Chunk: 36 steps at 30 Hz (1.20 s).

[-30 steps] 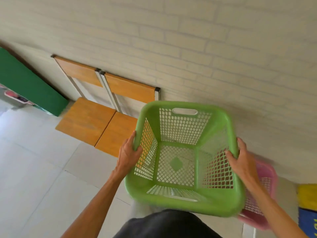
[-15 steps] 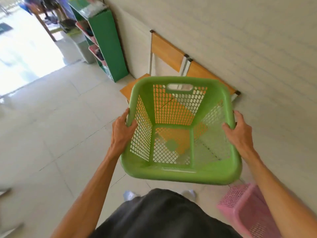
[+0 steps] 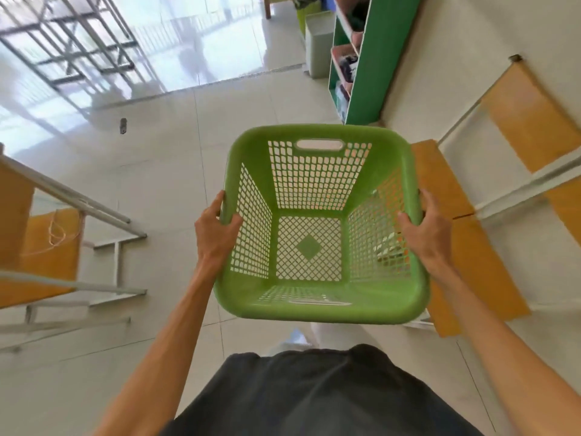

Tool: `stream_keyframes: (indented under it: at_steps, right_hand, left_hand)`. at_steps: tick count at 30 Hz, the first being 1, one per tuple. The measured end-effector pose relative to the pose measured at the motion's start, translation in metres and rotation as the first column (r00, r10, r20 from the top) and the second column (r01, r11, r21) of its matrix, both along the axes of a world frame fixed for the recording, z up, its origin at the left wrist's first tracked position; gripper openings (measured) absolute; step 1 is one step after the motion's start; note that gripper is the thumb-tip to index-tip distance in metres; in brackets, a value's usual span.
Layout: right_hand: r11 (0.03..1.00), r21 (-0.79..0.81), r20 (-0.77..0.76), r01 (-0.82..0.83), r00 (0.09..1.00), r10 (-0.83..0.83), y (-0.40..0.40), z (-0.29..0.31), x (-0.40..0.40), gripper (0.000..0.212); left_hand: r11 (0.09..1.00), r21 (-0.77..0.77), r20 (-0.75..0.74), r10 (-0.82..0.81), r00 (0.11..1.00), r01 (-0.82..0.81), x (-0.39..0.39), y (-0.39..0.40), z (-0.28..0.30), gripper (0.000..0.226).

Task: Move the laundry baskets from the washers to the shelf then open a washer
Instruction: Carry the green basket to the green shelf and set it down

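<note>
An empty green laundry basket (image 3: 317, 146) with lattice walls is held level in front of my waist, above the tiled floor. My left hand (image 3: 215, 226) grips its left rim, thumb inside. My right hand (image 3: 423, 229) grips its right rim the same way. A green shelf unit (image 3: 380, 58) with pink trays of items stands against the wall ahead and to the right. No washer is in view.
Wooden chairs (image 3: 471, 240) line the wall on my right, close to the basket. More wooden chairs with metal frames (image 3: 47, 247) stand on the left. A pale bin (image 3: 319, 42) sits beside the shelf. A bright doorway with a metal grille (image 3: 78, 42) lies ahead on the left.
I have turned left with the basket still held in both hands. The wall and the pink basket have swung out of view, and the green shelf unit now lies ahead.
</note>
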State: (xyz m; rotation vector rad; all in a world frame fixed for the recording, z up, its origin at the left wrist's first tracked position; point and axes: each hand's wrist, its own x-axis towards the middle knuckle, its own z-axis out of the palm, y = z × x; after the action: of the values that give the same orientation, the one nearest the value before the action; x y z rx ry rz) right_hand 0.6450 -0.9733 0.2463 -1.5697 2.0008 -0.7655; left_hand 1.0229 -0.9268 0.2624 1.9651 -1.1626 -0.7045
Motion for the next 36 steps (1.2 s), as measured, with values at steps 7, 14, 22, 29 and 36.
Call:
stream_keyframes:
  at_steps: [7,14,22,29,36]
  right_hand:
    - [0.996,0.005,0.004,-0.087,0.996,0.087,-0.122,-0.017,0.063,0.06]
    - [0.994,0.045,0.089,-0.098,0.992,0.093,-0.27,-0.026,0.09,0.06]
    - [0.992,0.123,0.031,-0.025,0.999,0.021,-0.408,-0.024,0.096,0.062]
    - [0.954,0.196,0.029,0.227,0.971,-0.237,-0.49,-0.03,0.101,0.065]
    - [0.791,0.168,0.091,0.589,0.789,-0.607,-0.533,-0.027,0.129,0.064]
  left_hand:
    - [0.997,-0.02,0.011,0.08,0.997,-0.08,0.059,-0.09,-0.013,0.063]
    - [0.996,-0.001,0.036,0.091,0.995,-0.091,0.091,-0.238,-0.005,0.062]
    - [0.999,0.009,0.027,-0.048,0.998,0.048,0.113,-0.424,-0.004,0.064]
    - [0.937,0.04,-0.023,-0.347,0.938,0.347,0.111,-0.615,-0.025,0.067]
    - [0.711,0.144,-0.023,-0.693,0.721,0.688,0.093,-0.797,-0.011,0.075]
